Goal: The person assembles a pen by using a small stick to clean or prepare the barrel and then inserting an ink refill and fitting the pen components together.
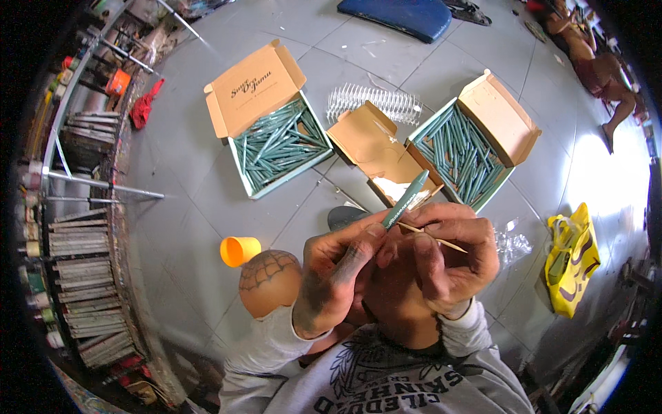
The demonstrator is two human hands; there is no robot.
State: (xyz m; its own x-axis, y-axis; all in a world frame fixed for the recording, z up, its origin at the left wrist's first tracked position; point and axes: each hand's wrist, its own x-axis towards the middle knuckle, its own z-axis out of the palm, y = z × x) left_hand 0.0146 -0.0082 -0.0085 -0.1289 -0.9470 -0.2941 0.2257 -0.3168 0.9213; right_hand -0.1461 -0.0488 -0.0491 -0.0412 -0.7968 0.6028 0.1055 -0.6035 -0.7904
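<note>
Green pen is pinched at its lower end by left hand, right of frame centre, axis tilted upper right; wooden stick is pinched by right hand, tip just beside that end.

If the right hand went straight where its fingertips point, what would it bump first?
Probably the pen in the left hand: the right hand points leftward at it, its stick leading. Depth is hard to judge here.
</note>
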